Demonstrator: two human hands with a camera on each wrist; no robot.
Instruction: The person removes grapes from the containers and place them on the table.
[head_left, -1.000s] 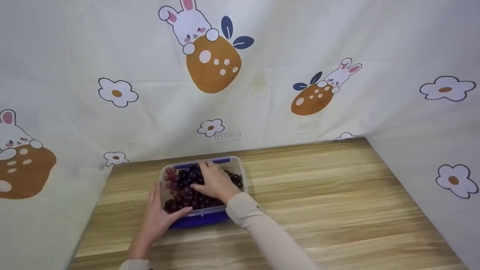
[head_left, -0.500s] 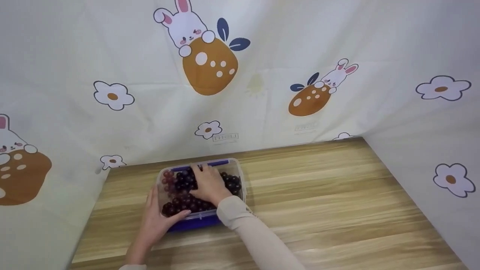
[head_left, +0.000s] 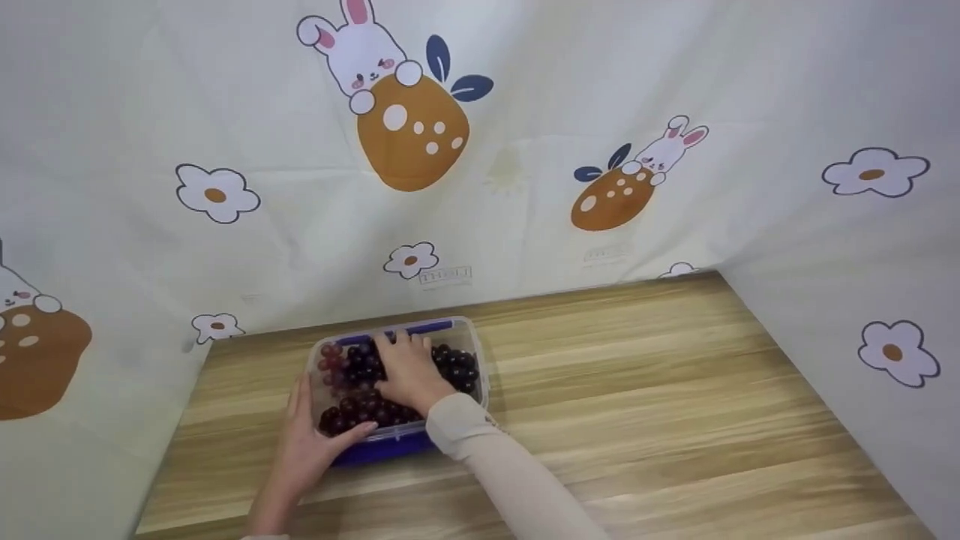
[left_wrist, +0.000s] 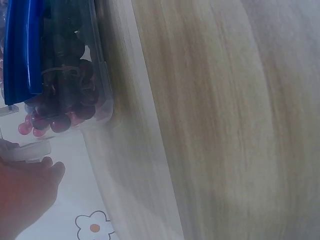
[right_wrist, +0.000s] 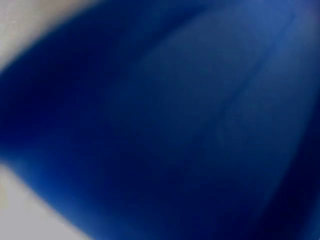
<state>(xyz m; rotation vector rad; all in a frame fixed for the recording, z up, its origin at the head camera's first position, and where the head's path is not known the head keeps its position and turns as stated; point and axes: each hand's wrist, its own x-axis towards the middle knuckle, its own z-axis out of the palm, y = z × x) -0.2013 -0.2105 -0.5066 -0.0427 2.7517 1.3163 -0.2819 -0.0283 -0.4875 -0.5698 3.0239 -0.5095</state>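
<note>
At lower centre: container [head_left: 397, 434] of likely bruisable grapes [head_left: 367, 409], best held two-sided; left hand [head_left: 311, 437] braced straight-fingered, right hand [head_left: 409, 373] grip untellable.

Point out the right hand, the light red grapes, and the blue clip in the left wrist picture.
Right hand [head_left: 409, 375]: head view, on the back of the hand.
Light red grapes [head_left: 330, 358]: head view, on the middle of the bunch.
Blue clip [left_wrist: 23, 55]: left wrist view, on the middle of its face.
</note>
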